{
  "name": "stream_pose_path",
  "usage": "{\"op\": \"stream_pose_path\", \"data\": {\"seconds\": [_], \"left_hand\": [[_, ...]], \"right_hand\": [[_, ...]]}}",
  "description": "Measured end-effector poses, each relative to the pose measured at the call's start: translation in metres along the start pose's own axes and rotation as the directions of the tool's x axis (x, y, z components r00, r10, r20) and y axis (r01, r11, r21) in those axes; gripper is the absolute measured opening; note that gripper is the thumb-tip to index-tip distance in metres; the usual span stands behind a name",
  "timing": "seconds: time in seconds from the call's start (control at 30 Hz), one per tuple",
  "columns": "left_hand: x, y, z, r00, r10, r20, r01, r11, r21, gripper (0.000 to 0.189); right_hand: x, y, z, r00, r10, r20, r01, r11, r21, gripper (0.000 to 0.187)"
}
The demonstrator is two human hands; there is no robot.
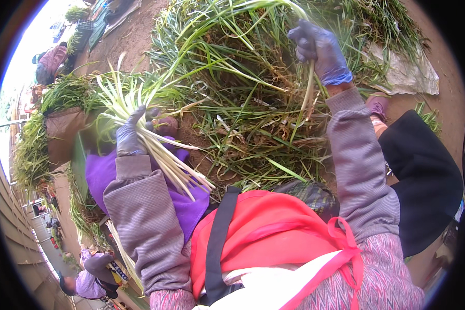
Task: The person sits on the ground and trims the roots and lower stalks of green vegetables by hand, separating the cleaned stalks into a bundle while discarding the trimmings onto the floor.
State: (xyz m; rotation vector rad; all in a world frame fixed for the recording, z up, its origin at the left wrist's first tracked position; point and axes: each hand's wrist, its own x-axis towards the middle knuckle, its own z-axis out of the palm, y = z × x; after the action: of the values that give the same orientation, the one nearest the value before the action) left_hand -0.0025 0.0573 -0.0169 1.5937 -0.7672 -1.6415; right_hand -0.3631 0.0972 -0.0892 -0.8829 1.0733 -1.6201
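Observation:
In a bluish glove, my left hand (131, 133) is closed round a bundle of long pale stalks with green leaves (170, 161), held over a purple cloth (100, 168). The white stalk ends point down and right. Farther off to the right, my right hand (317, 50), also gloved, grips a few leafy stalks (309, 91); their pale ends hang below the fist and their long leaves arch leftward above it. Beneath and between both hands spreads a large heap of uprooted green plants with brown roots (248, 73).
A whitish sheet (414, 73) lies under the heap's right side. More greens lie at the left beside a brown sack (64, 133). One person (52, 64) is at the upper left, another (89, 275) at the lower left. A dark patterned bag (308, 195) sits near my waist.

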Motion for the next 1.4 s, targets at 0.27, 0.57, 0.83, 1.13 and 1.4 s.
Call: {"op": "stream_pose_path", "data": {"seconds": [0.27,0.57,0.83,1.13,1.4], "left_hand": [[-0.011,-0.025,0.055,0.918,-0.087,0.388,0.208,0.937,-0.282,0.044],[-0.008,-0.004,0.015,0.910,0.132,0.393,0.039,0.917,-0.398,0.019],[-0.016,0.007,-0.008,0.874,0.268,0.405,-0.092,0.910,-0.403,0.023],[-0.026,0.008,-0.004,0.814,0.353,0.460,-0.123,0.880,-0.459,0.032],[-0.031,0.003,0.006,0.798,0.234,0.556,0.033,0.903,-0.428,0.043]], "right_hand": [[-0.074,0.014,0.161,0.803,-0.066,0.592,0.563,0.406,-0.719,0.019],[-0.015,0.053,0.061,0.749,-0.339,0.569,0.663,0.387,-0.641,0.018],[0.006,0.020,0.009,0.779,-0.589,0.215,0.555,0.489,-0.673,0.029],[0.002,0.008,0.025,0.940,-0.250,0.234,0.333,0.511,-0.793,0.039],[-0.053,0.052,0.163,0.740,-0.239,0.629,0.625,0.591,-0.510,0.016]]}}
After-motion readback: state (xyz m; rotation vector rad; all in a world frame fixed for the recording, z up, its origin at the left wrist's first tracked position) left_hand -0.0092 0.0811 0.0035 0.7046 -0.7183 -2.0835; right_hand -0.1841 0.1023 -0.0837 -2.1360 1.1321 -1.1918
